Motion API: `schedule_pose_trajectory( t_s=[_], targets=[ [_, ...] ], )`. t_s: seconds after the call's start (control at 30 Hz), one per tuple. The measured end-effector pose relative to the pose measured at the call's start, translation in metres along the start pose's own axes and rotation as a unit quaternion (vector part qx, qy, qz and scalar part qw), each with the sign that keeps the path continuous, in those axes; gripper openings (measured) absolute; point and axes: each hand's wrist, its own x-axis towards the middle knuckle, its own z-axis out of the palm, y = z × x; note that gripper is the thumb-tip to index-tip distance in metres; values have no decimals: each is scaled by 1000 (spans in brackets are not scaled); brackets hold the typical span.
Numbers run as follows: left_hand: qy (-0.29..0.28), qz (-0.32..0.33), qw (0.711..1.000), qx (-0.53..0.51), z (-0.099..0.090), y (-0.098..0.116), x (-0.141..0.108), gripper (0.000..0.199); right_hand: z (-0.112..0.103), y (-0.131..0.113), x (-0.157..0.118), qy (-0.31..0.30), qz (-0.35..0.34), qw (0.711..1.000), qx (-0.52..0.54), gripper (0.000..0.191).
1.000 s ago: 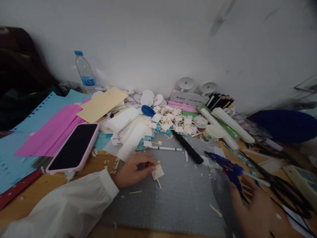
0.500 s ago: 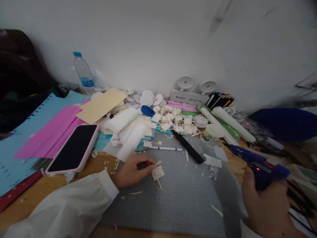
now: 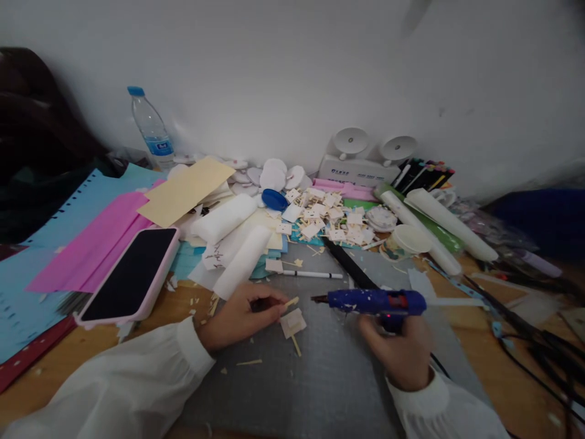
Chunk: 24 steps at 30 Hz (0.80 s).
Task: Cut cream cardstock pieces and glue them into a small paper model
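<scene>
My left hand [image 3: 250,316] pinches a short pale wooden stick [image 3: 291,302] between thumb and forefinger. Just below those fingertips lies a small whitish square piece [image 3: 293,324] with a thin stick [image 3: 297,346] jutting from its lower edge, on the grey mat [image 3: 329,378]. My right hand [image 3: 402,350] is wrapped round a blue hot glue gun [image 3: 365,300], its red light lit and a white glue stick out of its back. The nozzle points left, a short way right of the pinched stick and apart from it.
Behind the mat lies a pile of similar small squares [image 3: 315,219]. A white pen [image 3: 313,274] and a black bar-like tool [image 3: 350,265] rest nearer. A phone [image 3: 130,274] is at left, a paper cup [image 3: 410,239] at right, a bottle [image 3: 153,131] at the back. Black cables [image 3: 539,347] coil at right.
My right hand has brought the glue gun leftward from the right side to over the mat, near my left hand. My left hand still pinches the stick, and the view has shifted slightly.
</scene>
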Motion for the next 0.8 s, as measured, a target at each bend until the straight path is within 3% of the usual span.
schedule_pose_trajectory(
  t_s=[0.17, 0.47, 0.8],
  targets=[
    [-6, -13, 1000, 0, 0, -1, 1, 20, 0, 6, -6, -31, 6, 999, 6, 16],
    [-20, -49, 999, 2, -1, 7, 4, 21, 5, 6, -11, -53, -47, 997, -24, 23],
    [-17, -44, 999, 12, -1, 7, 3, 20, 7, 6, -13, -65, -64, 993, -68, 29]
  ],
)
